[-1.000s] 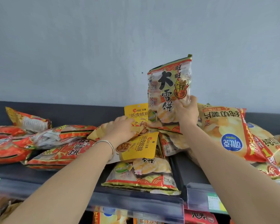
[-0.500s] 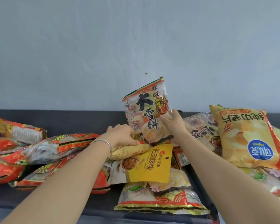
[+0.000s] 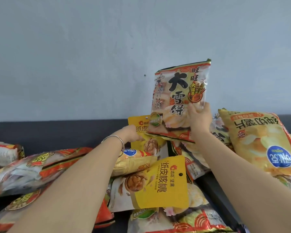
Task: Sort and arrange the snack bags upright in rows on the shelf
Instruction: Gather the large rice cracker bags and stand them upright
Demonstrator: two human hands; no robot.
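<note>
The head view is showing the right hand (image 3: 199, 117) holding a clear-and-red plastic rice cracker bag with big black characters (image 3: 179, 98) upright above the pile, its grip closing on the bag's lower right edge, thumb lying across the front. Just left of and slightly below that grip, the left hand (image 3: 130, 133), wearing a thin silver bangle (image 3: 115, 138) at the wrist, is reaching to a yellow walnut pouch standing against the back (image 3: 139, 126); its fingers are touching the pouch's front, but whether they are pinching it cannot be told, since the raised bag is covering the fingertips. Below both grips, a second yellow walnut pouch with a hang hole (image 3: 160, 182) is lying tilted on top of the heap, partly covering a yellow crisp bag with a blue oval logo (image 3: 133, 160). To the right of the right grip, a large yellow potato chip bag printed upside down (image 3: 262, 143) is leaning on other bags. Left of the left forearm, several red-and-clear cracker bags (image 3: 40, 167) are lying flat on the dark grey shelf (image 3: 57, 133), behind which a pale grey wall (image 3: 91, 56) is rising.
</note>
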